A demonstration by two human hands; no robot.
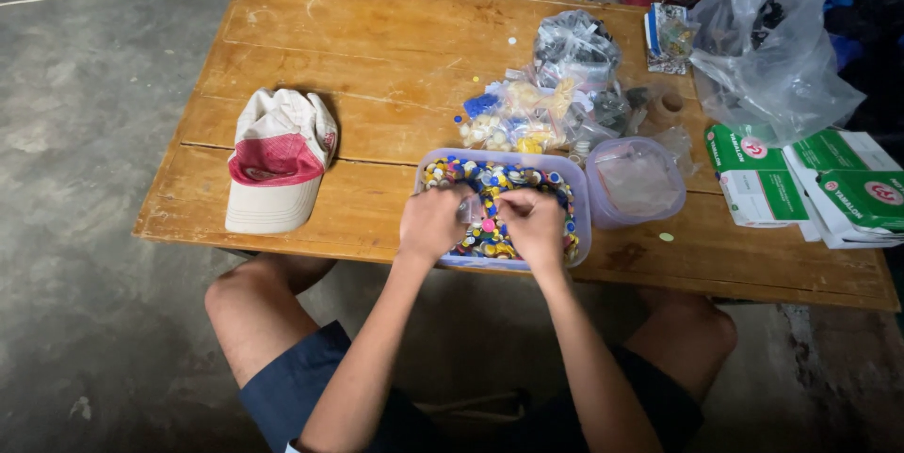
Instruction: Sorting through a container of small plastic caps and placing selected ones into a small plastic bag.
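Note:
A clear rectangular plastic tub (579, 191) sits at the near edge of a low wooden table (377, 67). It is full of small round pieces in many colours (513, 180). My left hand (431, 223) and my right hand (533, 223) are both inside the tub, fingers curled down among the pieces. Between the two hands shows a small clear plastic bag (471, 211); which hand grips it I cannot tell.
The tub's clear lid (636, 182) lies to its right. Behind the tub are small plastic bags of sorted pieces (527, 114). A white and red cap (278, 159) rests at the left. Green and white boxes (810, 185) and a large clear bag (772, 48) sit at the right.

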